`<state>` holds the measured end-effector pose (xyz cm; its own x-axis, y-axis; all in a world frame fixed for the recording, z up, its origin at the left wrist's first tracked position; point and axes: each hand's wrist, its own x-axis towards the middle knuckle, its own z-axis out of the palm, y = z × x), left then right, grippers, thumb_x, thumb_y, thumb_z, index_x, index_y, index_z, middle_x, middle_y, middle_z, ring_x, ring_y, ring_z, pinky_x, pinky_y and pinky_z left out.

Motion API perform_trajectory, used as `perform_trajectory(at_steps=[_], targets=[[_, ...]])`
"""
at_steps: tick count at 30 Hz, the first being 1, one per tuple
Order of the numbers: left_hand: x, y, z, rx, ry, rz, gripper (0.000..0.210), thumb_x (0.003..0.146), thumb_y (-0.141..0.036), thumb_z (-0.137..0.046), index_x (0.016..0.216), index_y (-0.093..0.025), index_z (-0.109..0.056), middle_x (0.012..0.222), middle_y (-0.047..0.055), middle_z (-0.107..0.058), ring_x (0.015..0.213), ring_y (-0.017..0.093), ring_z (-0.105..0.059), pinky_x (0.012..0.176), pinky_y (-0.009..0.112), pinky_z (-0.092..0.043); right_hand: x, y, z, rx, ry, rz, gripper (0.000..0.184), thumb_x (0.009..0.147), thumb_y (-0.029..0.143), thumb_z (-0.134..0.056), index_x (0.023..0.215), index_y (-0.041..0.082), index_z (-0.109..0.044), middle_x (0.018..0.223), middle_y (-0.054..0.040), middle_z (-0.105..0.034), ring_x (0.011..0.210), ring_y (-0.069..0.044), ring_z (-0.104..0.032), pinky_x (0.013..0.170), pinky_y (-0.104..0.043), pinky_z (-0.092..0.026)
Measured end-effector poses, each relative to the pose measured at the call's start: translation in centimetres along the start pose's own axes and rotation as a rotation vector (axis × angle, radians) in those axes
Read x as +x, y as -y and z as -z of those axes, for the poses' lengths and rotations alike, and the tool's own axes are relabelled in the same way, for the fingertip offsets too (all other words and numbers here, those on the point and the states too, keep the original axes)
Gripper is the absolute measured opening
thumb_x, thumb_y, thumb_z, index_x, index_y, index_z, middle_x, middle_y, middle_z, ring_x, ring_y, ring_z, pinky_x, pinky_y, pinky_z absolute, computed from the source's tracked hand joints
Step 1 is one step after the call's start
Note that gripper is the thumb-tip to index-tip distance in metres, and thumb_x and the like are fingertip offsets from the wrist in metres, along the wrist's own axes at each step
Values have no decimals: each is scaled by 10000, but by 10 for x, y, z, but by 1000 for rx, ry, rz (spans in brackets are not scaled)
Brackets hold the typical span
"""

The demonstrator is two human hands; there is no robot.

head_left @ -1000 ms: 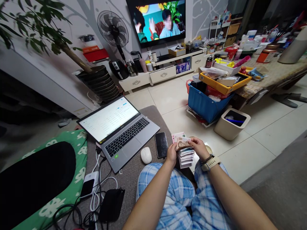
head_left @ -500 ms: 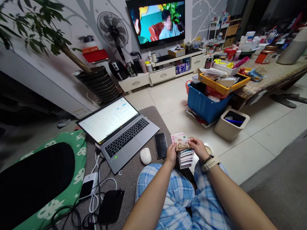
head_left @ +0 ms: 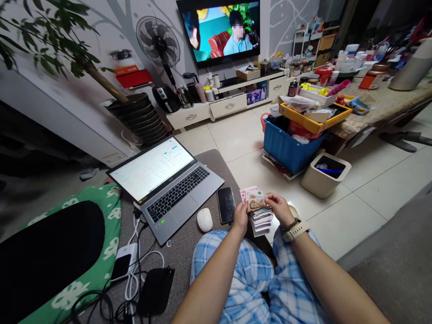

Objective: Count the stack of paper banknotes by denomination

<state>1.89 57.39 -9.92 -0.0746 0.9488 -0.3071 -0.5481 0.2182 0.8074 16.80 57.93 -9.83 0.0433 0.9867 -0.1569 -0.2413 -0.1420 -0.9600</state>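
A thick folded bundle of banknotes [head_left: 261, 220] is gripped by my left hand [head_left: 240, 218], above my knees. Its lower ends fan downward in many layers. On top lies a brownish banknote [head_left: 257, 204] with a portrait, and pinkish notes stick out behind it. My right hand [head_left: 281, 209], with a watch [head_left: 296, 230] at the wrist, pinches the right edge of that top note between thumb and finger. Left of my hands, a dark phone [head_left: 226, 205] and a white mouse [head_left: 204, 220] lie on the grey seat.
An open laptop [head_left: 178, 200] stands on the seat [head_left: 212, 159], with cables and a black pouch [head_left: 156, 290] nearby. On the tiled floor are a blue crate [head_left: 285, 146] and a beige bin [head_left: 319, 184]. A cluttered table [head_left: 388, 99] stands at the right.
The top note's right side has bent up slightly between my right fingers. Both hands stay nearly in place, and the bundle remains in my left hand.
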Motion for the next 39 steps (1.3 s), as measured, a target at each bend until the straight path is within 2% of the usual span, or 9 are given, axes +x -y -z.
perform_trajectory(at_steps=[6, 12, 16, 19, 23, 29, 39], targets=[[-2, -2, 0, -4, -26, 6, 361, 584, -375, -791, 833, -132, -694, 870, 97, -743, 845, 259, -691, 866, 401, -482, -2, 4, -1, 11, 27, -14, 349, 684, 520, -702, 649, 193, -584, 533, 36, -513, 485, -112, -419, 482, -257, -315], [-1, -2, 1, -5, -15, -4, 394, 587, -376, -798, 879, -129, -703, 911, 99, -741, 873, 250, -682, 875, 386, -470, -4, 7, -1, -10, 62, -46, 394, 730, 578, -633, 694, 186, -625, 508, 3, -576, 453, -128, -444, 471, -267, -290], [0, -1, 2, -3, -4, -2, 395, 586, -360, -801, 889, -127, -703, 926, 101, -740, 873, 238, -680, 874, 367, -464, -3, 5, -1, -35, 33, -31, 356, 644, 510, -750, 658, 197, -581, 517, 17, -566, 497, -136, -478, 517, -273, -339], [-2, -3, 0, -7, 10, 10, 385, 587, -340, -799, 890, -126, -694, 901, 96, -742, 812, 221, -682, 838, 355, -472, -2, 1, -1, -37, -5, -22, 389, 573, 465, -807, 715, 215, -546, 512, 52, -519, 494, -133, -460, 527, -272, -347], [-4, -5, -1, 17, 34, 13, 379, 587, -322, -796, 886, -121, -680, 839, 84, -739, 747, 210, -677, 774, 335, -475, 0, -1, 0, -30, -32, -20, 426, 583, 459, -800, 819, 223, -536, 563, 57, -535, 542, -148, -498, 565, -280, -381], [-5, -5, -1, 30, 42, 22, 408, 577, -348, -813, 883, -113, -680, 811, 83, -735, 769, 219, -680, 801, 340, -472, 0, 2, 0, -39, 6, -15, 375, 628, 509, -753, 653, 197, -547, 595, 29, -546, 571, -142, -497, 566, -276, -373], [-5, -7, -5, -20, -39, -2, 397, 562, -446, -820, 762, -132, -682, 836, 87, -740, 841, 236, -687, 852, 351, -468, -5, 9, -2, -41, 19, 3, 390, 643, 549, -733, 635, 198, -560, 581, 23, -534, 565, -143, -476, 552, -274, -363]])
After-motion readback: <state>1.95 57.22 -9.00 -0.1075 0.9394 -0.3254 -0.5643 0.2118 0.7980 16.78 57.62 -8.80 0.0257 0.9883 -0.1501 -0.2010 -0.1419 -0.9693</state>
